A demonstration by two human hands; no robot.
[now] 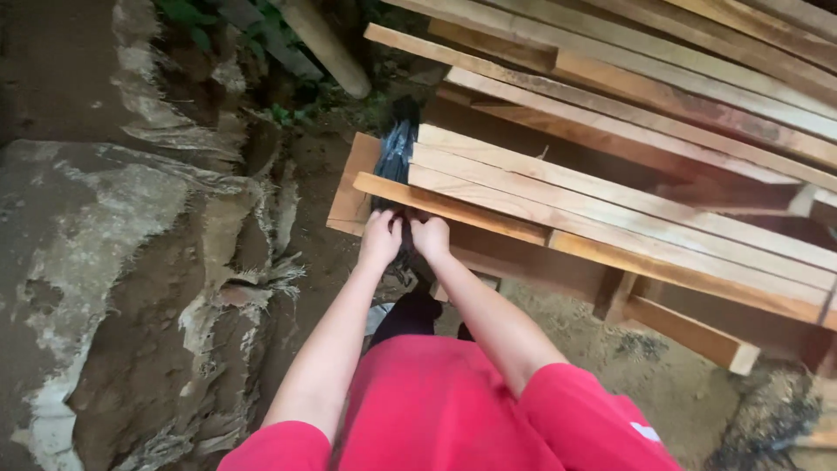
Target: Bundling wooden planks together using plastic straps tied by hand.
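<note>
place: an outdoor timber yard or rough woodworking site
wood: sawn planks point(628, 205) stacked in layers on wooden supports
ground: bare dirt floor point(610, 349), sawdust point(767, 419), weathered rock point(105, 262), green plants point(196, 17) behind

Stacked timber on a low wooden frame over bare earth

Long pale sawn wooden planks point(628, 205) are laid side by side on a low frame of reddish wooden beams point(689, 331), which is set on the brown dirt ground point(610, 349). A dark crumpled plastic strip point(394, 153) is draped over the planks' left ends. Farther right, more boards point(697, 87) are piled. Cracked grey rock point(113, 262) is seen at left.
</note>
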